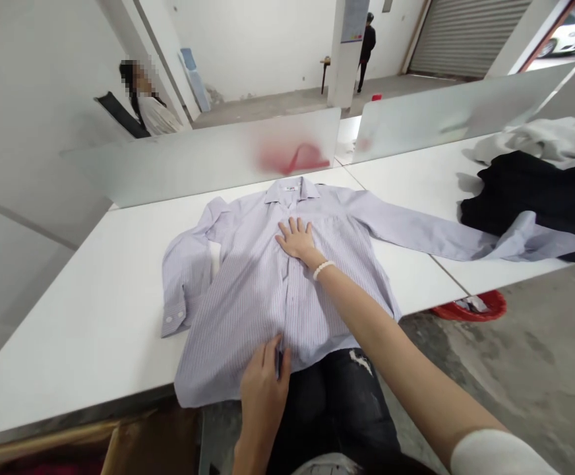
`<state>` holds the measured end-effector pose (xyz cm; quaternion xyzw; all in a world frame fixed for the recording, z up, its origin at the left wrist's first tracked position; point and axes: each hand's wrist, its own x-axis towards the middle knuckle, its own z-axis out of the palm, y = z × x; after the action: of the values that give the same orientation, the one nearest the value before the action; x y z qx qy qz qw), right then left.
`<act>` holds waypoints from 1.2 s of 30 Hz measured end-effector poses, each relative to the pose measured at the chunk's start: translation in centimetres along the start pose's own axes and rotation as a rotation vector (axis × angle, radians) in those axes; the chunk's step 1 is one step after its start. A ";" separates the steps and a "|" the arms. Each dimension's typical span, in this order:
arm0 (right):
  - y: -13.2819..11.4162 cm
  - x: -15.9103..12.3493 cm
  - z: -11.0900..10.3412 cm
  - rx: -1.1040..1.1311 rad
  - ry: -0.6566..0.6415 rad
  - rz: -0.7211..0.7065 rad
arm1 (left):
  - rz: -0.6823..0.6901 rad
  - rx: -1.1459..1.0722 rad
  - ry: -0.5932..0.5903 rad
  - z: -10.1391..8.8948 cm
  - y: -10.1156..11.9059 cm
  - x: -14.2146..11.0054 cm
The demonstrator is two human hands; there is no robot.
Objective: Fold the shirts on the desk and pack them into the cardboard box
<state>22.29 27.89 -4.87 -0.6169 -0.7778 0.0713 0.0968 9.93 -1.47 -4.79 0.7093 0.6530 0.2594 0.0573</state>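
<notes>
A pale lilac striped long-sleeved shirt (pixel 248 264) lies front up on the white table, collar at the far side. Its left-hand sleeve is bent down toward me, and the other stretches out to the right. My right hand (pixel 297 243), a white bead bracelet at its wrist, is open and flat on the upper front beside the button placket. Down at the near hem, my left hand (pixel 266 379) has its fingers curled around the placket edge, thumb close to the fingertips. Part of the hem hangs over the table edge.
Black cloth (pixel 539 198) and white cloth (pixel 549 142) are heaped at the right. Frosted panels (pixel 218 152) line the table's far edge. A red basket (pixel 495 307) stands below on the right. One person (pixel 153 112) sits beyond the panels; another (pixel 367 46) stands farther back.
</notes>
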 end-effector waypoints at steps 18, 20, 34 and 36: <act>0.0 -0.1 0.1 0.009 0.024 -0.001 | -0.190 -0.001 -0.152 -3.9 -1.5 2.6; -0.1 -0.1 0.1 0.011 0.023 -0.003 | -0.264 -0.224 -0.191 -4.4 -1.5 2.8; 0.0 0.0 0.1 0.004 0.027 0.001 | 0.049 0.206 -0.036 -2.4 -1.5 1.8; 0.0 0.0 0.2 0.004 0.032 0.001 | 0.026 0.218 -0.068 -2.4 -1.2 2.1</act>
<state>22.23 27.91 -5.01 -0.6180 -0.7758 0.0629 0.1104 7.86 0.03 -2.59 0.7280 0.6659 0.1634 -0.0016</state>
